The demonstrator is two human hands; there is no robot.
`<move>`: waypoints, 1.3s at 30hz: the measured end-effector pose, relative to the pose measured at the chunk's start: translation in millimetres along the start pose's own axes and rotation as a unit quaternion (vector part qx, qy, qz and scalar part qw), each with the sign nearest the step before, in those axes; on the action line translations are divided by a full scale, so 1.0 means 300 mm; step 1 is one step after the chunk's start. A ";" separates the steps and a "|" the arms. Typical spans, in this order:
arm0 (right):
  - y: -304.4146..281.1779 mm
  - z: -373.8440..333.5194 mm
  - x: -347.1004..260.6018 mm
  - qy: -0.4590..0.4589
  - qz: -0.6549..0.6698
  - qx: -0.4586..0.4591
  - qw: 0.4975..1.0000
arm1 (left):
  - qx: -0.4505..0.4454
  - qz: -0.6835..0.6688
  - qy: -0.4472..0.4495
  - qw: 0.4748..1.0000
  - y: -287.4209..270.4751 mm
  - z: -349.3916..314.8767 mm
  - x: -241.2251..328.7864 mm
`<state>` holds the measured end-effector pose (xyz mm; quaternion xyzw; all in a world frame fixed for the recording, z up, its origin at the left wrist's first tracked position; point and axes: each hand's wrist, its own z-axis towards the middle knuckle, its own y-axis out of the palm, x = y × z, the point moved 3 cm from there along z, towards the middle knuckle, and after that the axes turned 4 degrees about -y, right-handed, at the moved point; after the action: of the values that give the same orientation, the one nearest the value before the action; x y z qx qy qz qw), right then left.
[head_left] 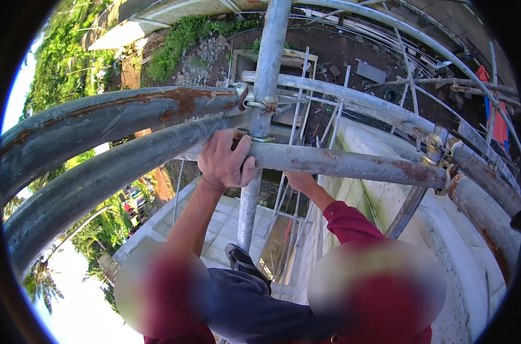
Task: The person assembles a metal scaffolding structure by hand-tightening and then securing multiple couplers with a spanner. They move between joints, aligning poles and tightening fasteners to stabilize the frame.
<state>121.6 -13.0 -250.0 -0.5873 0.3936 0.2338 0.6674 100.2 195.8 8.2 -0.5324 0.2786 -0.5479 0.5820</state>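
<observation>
My left hand (227, 159) is closed over the near horizontal scaffold tube (341, 162), its fingers curled beside the upright tube (272, 51). Just above those fingers a metal clamp (263, 139) shows in part at the upright. Higher on the upright sits another coupler (255, 103) with a bolt, close to a rusty tube (174, 106) coming from the left. My right hand (300, 180) reaches up to the underside of the horizontal tube, to the right of the upright. The tube hides its fingers, so their grip cannot be made out.
A second grey tube (117, 163) runs on my left. Couplers (435, 152) join several tubes at the right. Beside me on the right is a concrete wall (409, 212). Far below lie pale tiles (214, 223) and rubble (206, 54). My dark shoe (246, 261) shows near the upright.
</observation>
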 end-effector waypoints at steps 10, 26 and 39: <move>0.007 0.042 -0.133 0.120 0.105 -0.074 0.984 | -0.038 0.012 -0.020 0.999 -0.007 -0.031 -0.009; -0.062 0.163 -0.274 0.127 0.290 0.045 0.947 | -0.042 0.013 -0.016 0.999 -0.004 -0.038 -0.019; 0.012 0.152 -0.239 0.124 0.322 0.034 0.938 | -0.041 0.016 -0.009 0.999 -0.009 -0.029 -0.012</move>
<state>88.5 42.6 -194.8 -0.4300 0.6491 0.3481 0.5221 90.6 196.9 7.2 -0.5561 0.3038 -0.5223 0.5707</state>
